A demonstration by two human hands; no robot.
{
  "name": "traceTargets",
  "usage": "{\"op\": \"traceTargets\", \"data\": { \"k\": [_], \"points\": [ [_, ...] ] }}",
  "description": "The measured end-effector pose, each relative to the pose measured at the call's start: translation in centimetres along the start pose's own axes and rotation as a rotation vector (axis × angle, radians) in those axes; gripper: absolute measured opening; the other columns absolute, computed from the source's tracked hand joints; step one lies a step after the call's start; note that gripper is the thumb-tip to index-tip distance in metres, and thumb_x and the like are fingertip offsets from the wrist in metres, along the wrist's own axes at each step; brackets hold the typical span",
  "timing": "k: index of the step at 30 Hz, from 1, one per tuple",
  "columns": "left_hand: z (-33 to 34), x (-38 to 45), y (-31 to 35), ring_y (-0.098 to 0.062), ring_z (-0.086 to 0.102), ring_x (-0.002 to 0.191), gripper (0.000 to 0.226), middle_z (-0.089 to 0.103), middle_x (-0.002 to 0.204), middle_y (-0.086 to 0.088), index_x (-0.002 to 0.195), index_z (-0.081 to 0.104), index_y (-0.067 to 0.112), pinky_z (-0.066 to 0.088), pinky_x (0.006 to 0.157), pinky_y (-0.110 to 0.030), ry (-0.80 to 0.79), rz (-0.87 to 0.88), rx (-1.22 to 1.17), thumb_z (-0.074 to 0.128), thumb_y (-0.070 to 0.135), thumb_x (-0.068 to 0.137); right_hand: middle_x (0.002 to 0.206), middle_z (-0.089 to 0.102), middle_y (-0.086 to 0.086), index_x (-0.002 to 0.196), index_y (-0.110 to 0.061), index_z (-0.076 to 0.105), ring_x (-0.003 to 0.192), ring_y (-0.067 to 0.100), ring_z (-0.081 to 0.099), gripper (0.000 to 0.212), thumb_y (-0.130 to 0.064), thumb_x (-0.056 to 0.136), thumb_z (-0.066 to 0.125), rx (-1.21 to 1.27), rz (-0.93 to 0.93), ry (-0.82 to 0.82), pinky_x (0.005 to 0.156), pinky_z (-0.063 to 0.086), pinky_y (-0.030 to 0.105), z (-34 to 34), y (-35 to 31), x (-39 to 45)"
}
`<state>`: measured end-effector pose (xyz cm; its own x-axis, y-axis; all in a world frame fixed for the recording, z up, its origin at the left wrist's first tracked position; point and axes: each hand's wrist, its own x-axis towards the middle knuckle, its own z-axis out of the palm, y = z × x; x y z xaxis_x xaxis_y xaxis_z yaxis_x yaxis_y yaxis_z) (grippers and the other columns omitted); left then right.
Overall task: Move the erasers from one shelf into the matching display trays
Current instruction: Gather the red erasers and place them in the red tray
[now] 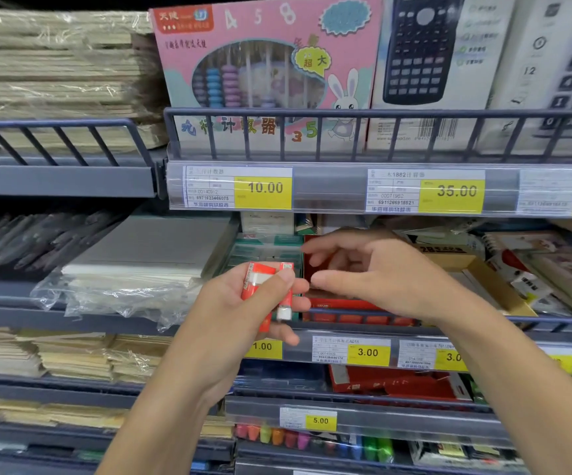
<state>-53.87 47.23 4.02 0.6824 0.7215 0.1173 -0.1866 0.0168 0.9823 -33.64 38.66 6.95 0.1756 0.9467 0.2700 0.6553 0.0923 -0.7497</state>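
Now my left hand (pixel 243 303) grips red-sleeved erasers (pixel 267 289) at frame centre, right hand (pixel 373 269) fingers spread empty over the red tray (pixel 339 303); next, probably, feeding them in.

Red-sleeved erasers (pixel 268 289) in left hand (pixel 243 303)

The single head-worn camera is looking forward and slightly down at a run of store shelving from close range, with the wide lens bending the shelf rails (pixel 346 113) toward the edges. It is facing the shelf fronts almost squarely, so the price labels (pixel 264 188) are reading level. Both forearms are entering from the bottom edge, and the left hand (pixel 243 303) and right hand (pixel 377 272) are sitting near the middle of the frame
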Motion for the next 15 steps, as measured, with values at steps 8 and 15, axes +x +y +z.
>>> {"op": "traceTargets", "data": {
  "k": [8, 15],
  "points": [
    [0.5, 0.0, 0.2, -0.019, 0.072, 0.079, 0.038, 0.078, 0.097, -0.013, 0.101, 0.079, 0.008, 0.053, 0.051, -0.023, -0.055, 0.019, -0.049, 0.077, 0.043, 0.085, 0.096, 0.070, 0.006, 0.109, -0.023, 0.071, 0.084, 0.030, 0.068, 0.030, -0.019, 0.082, 0.082, 0.148, -0.205, -0.029, 0.075, 0.053, 0.056, 1.5, -1.5, -1.0],
    [-0.3, -0.1, 0.0, -0.018, 0.071, 0.074, 0.023, 0.077, 0.093, -0.009, 0.095, 0.079, 0.026, 0.053, 0.054, -0.023, -0.002, 0.077, -0.006, 0.073, 0.048, 0.089, 0.082, 0.062, 0.005, 0.089, -0.015, 0.067, 0.070, 0.016, 0.058, 0.023, -0.015, 0.074, 0.084, 0.345, -0.113, 0.091, 0.065, 0.052, 0.032, 1.1, -1.0, -1.0]
  ]
}}
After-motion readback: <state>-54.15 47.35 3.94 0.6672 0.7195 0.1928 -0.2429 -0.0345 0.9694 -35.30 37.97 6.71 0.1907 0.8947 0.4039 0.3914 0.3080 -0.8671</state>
